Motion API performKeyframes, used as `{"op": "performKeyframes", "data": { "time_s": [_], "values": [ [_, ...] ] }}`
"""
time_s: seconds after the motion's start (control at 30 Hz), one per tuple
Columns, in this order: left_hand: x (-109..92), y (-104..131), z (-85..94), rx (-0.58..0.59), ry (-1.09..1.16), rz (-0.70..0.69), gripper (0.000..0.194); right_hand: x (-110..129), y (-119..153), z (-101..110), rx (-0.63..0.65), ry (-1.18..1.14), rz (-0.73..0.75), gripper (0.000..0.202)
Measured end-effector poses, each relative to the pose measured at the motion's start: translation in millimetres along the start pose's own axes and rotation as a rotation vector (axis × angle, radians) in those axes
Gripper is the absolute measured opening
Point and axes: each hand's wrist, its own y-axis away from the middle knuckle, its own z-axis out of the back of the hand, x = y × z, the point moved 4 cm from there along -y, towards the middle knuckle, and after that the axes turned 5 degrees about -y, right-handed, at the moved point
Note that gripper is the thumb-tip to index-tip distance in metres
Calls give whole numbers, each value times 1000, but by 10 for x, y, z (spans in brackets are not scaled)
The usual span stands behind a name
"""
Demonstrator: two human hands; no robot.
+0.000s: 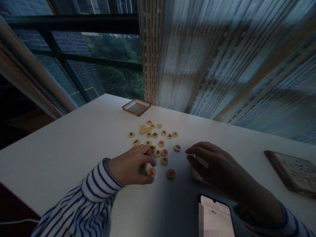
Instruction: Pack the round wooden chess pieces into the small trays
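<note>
Left hand (133, 164): we have the thumb and index finger parted in a C around a round pale-wood disc with a red character (151, 172); can't tell whether they press on it. Its other fingers curl over the near discs, partly covering a black-marked one (152, 148). Right hand (209, 159): we hold the fingertips together, thumb slightly apart, nothing seen between them; palm side is hidden. Under that hand sits a small clear-looking container (198, 176), mostly covered, with red marks barely legible. Between our hands, a darker red-marked disc (171, 173) lies flat on the white tabletop (74, 135). Beyond it we see a loose scatter of pale round discs (155, 135), red or black characters up, some blank; too small to read. Farther back, a shallow brown-rimmed square tray (136, 108) sits near the window (118, 65) and beaded curtain (182, 59). Near our right forearm, a lit black-edged phone (217, 215) is cut off at the bottom, screen partly pixelated; a brown-edged patterned flat box (293, 171) runs off the right edge.
</note>
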Motion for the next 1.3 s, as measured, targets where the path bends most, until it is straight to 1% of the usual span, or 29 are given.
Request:
{"op": "performKeyframes", "data": {
  "time_s": [0.2,0.3,0.4,0.63,0.73,0.8,0.9,1.0,1.07,1.2,1.3],
  "values": [
    [23,-5,-38,44,-66,17,32,58,-1,-38,54,4,30,18],
    [19,-16,-51,32,-63,3,25,80,-1,-45,58,13,42,18],
    [-12,-44,-30,-58,-48,-53,18,95,5,-50,54,18,49,18],
    [-139,-86,93,-349,84,-139,17,128,-3,-49,26,-22,59,17],
    [-194,-72,113,-463,55,-156,17,170,-11,-53,-1,-54,88,15],
    [-227,-62,110,-515,21,-165,20,193,-5,-65,-19,-103,83,15],
    [-276,-60,90,-544,-8,-162,23,199,15,-94,-41,-270,3,14],
    [-344,-65,71,-564,-22,-182,19,199,29,-126,-41,-485,-82,14],
    [-388,-68,60,-583,-29,-206,17,206,25,-134,-43,-586,-117,11],
    [-421,-59,49,-634,-13,-242,20,210,3,-115,-61,-678,-173,8],
    [-410,-48,49,-625,71,-263,21,198,-9,-105,-56,-759,-209,9]
  ]
}}
